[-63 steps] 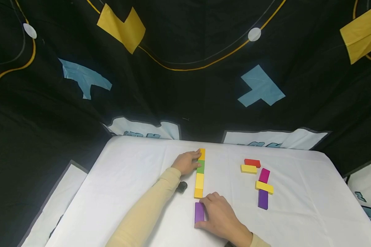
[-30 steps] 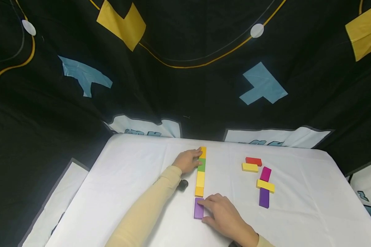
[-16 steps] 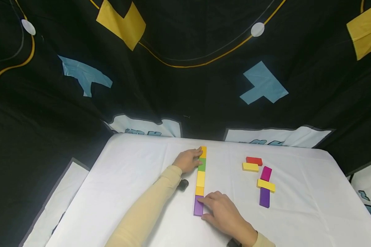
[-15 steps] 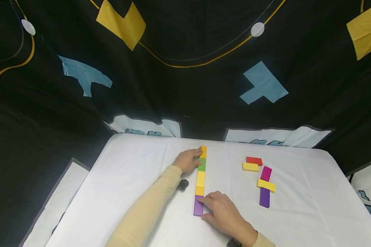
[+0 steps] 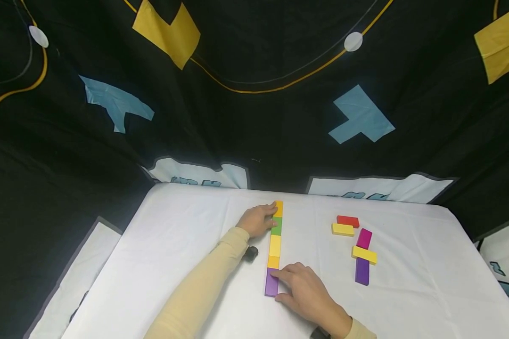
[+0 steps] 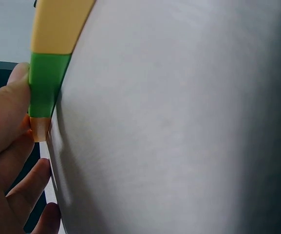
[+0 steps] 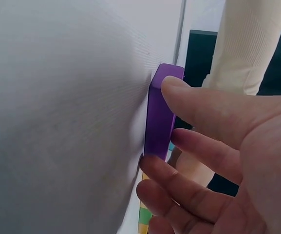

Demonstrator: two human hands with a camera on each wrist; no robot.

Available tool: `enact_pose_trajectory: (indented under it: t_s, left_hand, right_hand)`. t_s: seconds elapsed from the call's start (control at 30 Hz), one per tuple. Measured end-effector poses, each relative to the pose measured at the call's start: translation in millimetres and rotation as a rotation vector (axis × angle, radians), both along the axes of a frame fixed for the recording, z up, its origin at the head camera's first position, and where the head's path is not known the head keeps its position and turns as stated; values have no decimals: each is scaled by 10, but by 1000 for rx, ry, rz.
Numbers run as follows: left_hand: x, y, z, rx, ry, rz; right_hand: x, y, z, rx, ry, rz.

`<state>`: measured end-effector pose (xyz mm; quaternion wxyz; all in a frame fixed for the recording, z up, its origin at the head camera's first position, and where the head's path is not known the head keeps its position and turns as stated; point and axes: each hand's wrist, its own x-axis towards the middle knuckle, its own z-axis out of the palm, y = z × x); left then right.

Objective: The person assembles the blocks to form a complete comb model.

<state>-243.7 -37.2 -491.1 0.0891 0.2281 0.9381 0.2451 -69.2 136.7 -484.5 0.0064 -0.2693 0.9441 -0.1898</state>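
A straight row of blocks runs away from me: a purple block (image 5: 271, 282) nearest, then an orange block (image 5: 273, 262), a yellow block (image 5: 275, 246), a green block (image 5: 276, 226) and another orange block (image 5: 279, 208) at the far end. My right hand (image 5: 303, 287) holds the purple block, thumb at its near end and fingers by its far end, as the right wrist view shows. That block meets the row. My left hand (image 5: 256, 221) touches the far end from the left, thumb against the green block, a finger at the orange one, other fingers loosely bent.
To the right lie a red block (image 5: 348, 221), a yellow block (image 5: 342, 230), a magenta block (image 5: 365, 238) and a dark purple block (image 5: 362, 271), with another yellow block (image 5: 364, 254) across the last two. The white-covered table (image 5: 424, 282) ends at a dark curtain (image 5: 254, 141).
My right hand has slid the purple block away from me, closing the gap to the orange block. My left hand has stayed at the far end.
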Motion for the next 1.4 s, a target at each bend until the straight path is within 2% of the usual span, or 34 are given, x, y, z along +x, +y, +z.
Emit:
enact_pose_trajectory:
  t_s: [0.13, 0.27, 0.4, 0.6, 0.7, 0.93, 1.13, 1.4]
  left_hand:
    - [-4, -6, -3, -5, 1, -2]
    - [-9, -7, -1, -1, 1, -5]
    - [-15, -8, -4, 0, 8, -7]
    - [-23, -10, -12, 8, 2, -7]
    - [-25, -10, -18, 13, 2, -10]
    - [-22, -6, -27, 7, -7, -9]
    - [-16, -11, -36, 17, 6, -15]
    - [-18, -10, -42, 22, 2, -11]
  right_hand:
    - [-8, 18, 14, -5, -36, -4]
    - [-28, 94, 98, -56, -105, -53]
    - [-57, 211, 190, -112, -90, -149]
    - [-96, 411, 258, -142, -66, -311]
    - [-97, 547, 277, -155, -61, -354]
    - [-73, 883, 332, -206, 31, -385]
    - [-64, 1101, 346, -218, 61, -414]
    - [-60, 1288, 302, -215, 10, -460]
